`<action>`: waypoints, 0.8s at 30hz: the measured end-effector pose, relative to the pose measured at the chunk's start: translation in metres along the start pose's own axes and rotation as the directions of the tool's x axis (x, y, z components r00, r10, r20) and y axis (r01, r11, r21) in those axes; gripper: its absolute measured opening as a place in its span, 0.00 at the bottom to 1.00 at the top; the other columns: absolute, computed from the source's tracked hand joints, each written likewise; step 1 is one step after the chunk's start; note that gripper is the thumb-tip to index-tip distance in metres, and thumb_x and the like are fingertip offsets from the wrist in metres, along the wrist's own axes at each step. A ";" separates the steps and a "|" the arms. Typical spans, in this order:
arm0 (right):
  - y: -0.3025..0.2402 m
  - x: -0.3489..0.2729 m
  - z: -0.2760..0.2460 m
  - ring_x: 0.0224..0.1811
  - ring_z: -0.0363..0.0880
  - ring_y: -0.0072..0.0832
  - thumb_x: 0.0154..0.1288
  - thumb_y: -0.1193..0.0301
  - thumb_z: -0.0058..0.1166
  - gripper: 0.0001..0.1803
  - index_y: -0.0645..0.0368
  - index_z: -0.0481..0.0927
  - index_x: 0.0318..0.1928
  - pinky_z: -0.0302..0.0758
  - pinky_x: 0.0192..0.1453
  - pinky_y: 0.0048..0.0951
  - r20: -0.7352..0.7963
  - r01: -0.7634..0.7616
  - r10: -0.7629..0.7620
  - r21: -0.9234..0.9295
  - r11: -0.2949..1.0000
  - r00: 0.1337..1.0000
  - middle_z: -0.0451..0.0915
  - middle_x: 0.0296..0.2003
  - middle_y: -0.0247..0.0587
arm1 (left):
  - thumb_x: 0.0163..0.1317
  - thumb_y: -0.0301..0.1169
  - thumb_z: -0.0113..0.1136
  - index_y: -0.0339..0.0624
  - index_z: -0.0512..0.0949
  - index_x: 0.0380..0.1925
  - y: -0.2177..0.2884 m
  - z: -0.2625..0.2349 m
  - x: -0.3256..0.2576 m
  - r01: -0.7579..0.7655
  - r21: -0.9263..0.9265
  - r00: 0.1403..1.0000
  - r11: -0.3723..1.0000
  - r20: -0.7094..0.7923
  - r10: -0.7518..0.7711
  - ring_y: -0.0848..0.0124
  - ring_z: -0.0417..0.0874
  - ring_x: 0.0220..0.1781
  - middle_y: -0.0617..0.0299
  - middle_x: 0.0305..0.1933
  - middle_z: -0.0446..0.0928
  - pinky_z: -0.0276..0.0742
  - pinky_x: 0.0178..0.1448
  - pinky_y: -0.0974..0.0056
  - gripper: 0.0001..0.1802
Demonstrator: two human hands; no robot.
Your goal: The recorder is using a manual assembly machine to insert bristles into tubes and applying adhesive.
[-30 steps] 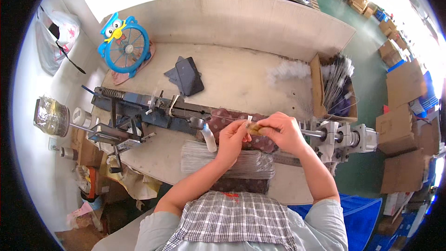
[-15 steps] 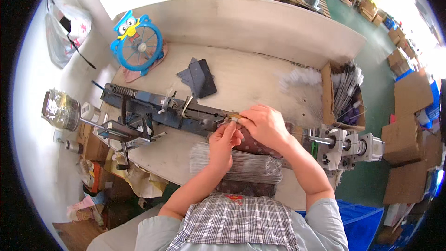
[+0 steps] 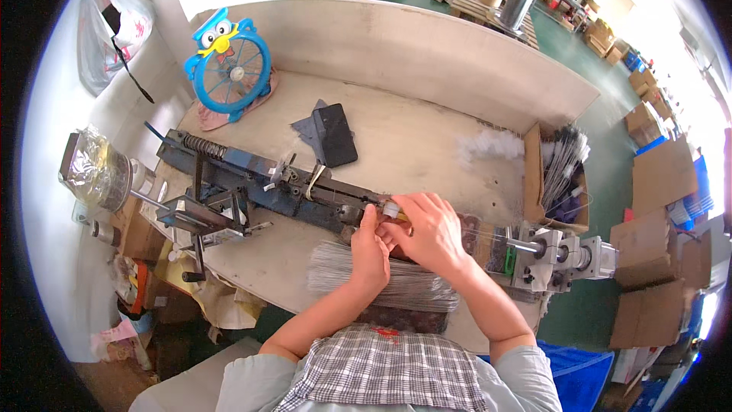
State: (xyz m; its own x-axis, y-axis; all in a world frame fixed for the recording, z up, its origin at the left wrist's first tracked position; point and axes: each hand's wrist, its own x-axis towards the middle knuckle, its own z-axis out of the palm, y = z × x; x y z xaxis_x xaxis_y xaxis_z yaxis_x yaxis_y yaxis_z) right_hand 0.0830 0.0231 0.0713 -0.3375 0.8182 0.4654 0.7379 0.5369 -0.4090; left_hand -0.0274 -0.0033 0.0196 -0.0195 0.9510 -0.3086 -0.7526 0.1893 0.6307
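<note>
My two hands meet at the right end of a long dark metal fixture. My right hand is closed, its thumb and fingers pinching a small yellow-and-white piece. Close against it, my left hand is closed too, thumb raised, and whatever its fingertips hold is hidden. Just below the hands lies a thick bundle of thin grey wires, on a brown spotted cloth. Thin strands stretch from near my right hand toward a metal shaft machine at the right.
A blue cartoon-faced fan stands at the back left. Behind the fixture lies a black phone-like slab on grey cloth. A cardboard box holds more wires. A hand crank juts out at the left. A low panel borders the table.
Both hands have shifted slightly toward me relative to the fixture. My right hand has turned, and the white part now shows above its fingertips. The whole view has tilted a little.
</note>
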 end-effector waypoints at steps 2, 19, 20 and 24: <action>0.002 -0.001 0.007 0.44 0.76 0.36 0.49 0.67 0.63 0.13 0.57 0.82 0.37 0.73 0.47 0.36 -0.005 -0.035 0.035 0.030 0.999 0.999 0.80 0.38 0.35 | 0.70 0.45 0.43 0.40 0.73 0.42 0.002 0.005 -0.003 -0.009 -0.077 0.997 0.997 -0.072 0.003 0.70 0.80 0.46 0.60 0.41 0.78 0.73 0.51 0.63 0.19; 0.030 -0.014 -0.012 0.45 0.76 0.34 0.46 0.70 0.64 0.12 0.51 0.84 0.36 0.75 0.46 0.35 -0.100 0.134 -0.127 0.067 0.989 0.987 0.80 0.39 0.32 | 0.64 0.26 0.52 0.37 0.74 0.42 -0.008 0.009 -0.001 -0.086 -0.012 0.996 0.996 -0.026 0.086 0.70 0.82 0.42 0.59 0.42 0.79 0.78 0.48 0.66 0.08; 0.028 -0.014 -0.011 0.46 0.76 0.34 0.48 0.69 0.63 0.12 0.49 0.83 0.37 0.74 0.46 0.36 -0.105 0.123 -0.115 0.069 0.990 0.988 0.79 0.39 0.32 | 0.64 0.26 0.52 0.37 0.74 0.42 -0.007 0.010 -0.001 -0.082 -0.005 0.996 0.997 -0.036 0.081 0.70 0.82 0.42 0.59 0.42 0.79 0.78 0.48 0.66 0.08; 0.023 -0.010 -0.005 0.46 0.75 0.34 0.48 0.71 0.62 0.14 0.49 0.83 0.39 0.74 0.46 0.35 -0.033 0.141 -0.139 0.057 0.988 0.990 0.79 0.40 0.33 | 0.63 0.24 0.52 0.36 0.73 0.42 -0.009 0.002 0.002 -0.064 -0.073 0.997 0.995 -0.041 0.061 0.70 0.82 0.43 0.58 0.42 0.79 0.78 0.47 0.66 0.09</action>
State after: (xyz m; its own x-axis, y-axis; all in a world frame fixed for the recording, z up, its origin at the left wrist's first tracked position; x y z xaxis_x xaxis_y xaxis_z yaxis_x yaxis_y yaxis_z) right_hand 0.1061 0.0261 0.0619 -0.4175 0.7283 0.5434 0.6481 0.6578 -0.3837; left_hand -0.0194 -0.0027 0.0153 -0.0919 0.9500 -0.2983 -0.7958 0.1100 0.5955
